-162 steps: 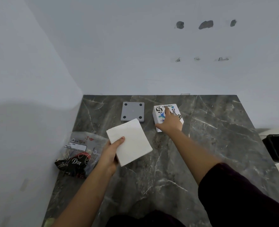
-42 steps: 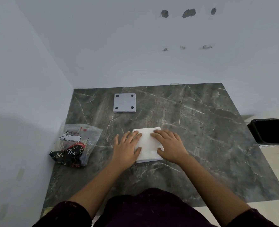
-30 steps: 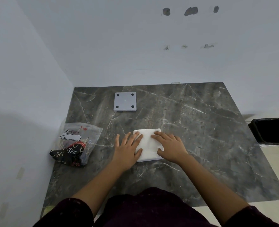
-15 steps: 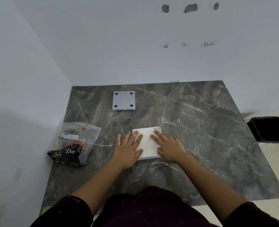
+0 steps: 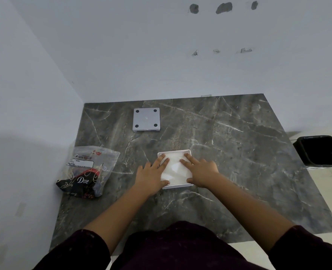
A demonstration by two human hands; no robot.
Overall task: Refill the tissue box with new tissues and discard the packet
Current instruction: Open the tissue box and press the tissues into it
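A white square tissue box (image 5: 177,185) lies open on the dark marble table (image 5: 243,156), in front of me at the middle. A white stack of tissues (image 5: 174,168) sits inside its rim. My left hand (image 5: 151,176) rests flat on the stack's left side, fingers spread. My right hand (image 5: 201,172) presses flat on the right side, with the thumb at the box's near edge. The grey square box base (image 5: 146,119), with dark feet at its corners, lies apart at the back of the table. The clear tissue packet (image 5: 87,172) with a black Dove pouch inside lies at the left.
White walls close the table at the back and the left. A black bin (image 5: 321,151) stands on the floor past the table's right edge.
The tissue stack, earlier held in my left hand while my right touched the box at the back, now sits sunk within the box's rim near me. Both hands press flat on it.
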